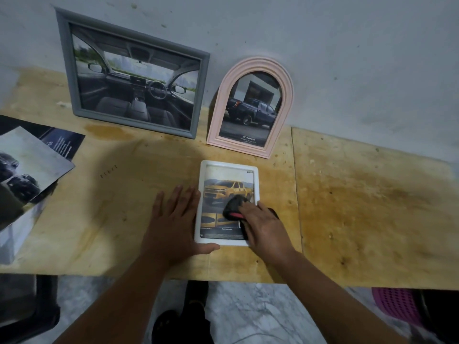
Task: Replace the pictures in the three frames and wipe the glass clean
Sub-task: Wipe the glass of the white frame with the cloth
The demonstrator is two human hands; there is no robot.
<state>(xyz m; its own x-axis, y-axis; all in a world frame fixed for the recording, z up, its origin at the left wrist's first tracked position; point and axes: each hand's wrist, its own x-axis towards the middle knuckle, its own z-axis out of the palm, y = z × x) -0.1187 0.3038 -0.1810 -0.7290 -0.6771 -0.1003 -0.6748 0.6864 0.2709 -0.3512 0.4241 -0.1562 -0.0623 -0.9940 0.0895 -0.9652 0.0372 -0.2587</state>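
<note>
three frames sit on the wooden tabletop (347, 194). the grey frame (65, 70) with a car-interior picture and the pink arched frame (285, 115) with a dark pickup picture both lean upright against the wall, side by side. the white frame (229, 163) lies flat in front of the pink one, nearer the person, showing a yellow pickup picture under its glass. the left hand (171, 224) lies flat on the tabletop just beside the white frame, fingers straight along its left edge and the thumb stretched under its near edge; it has hold of nothing. the right hand (265, 224) presses a dark cloth (234, 204) with a red patch onto the glass over the lower right part of the picture, its grip bent over the bunched cloth. loose car pictures (27, 170) lie well apart at the left end of the tabletop. a pink basket (395, 306) shows below the tabletop's right side
</note>
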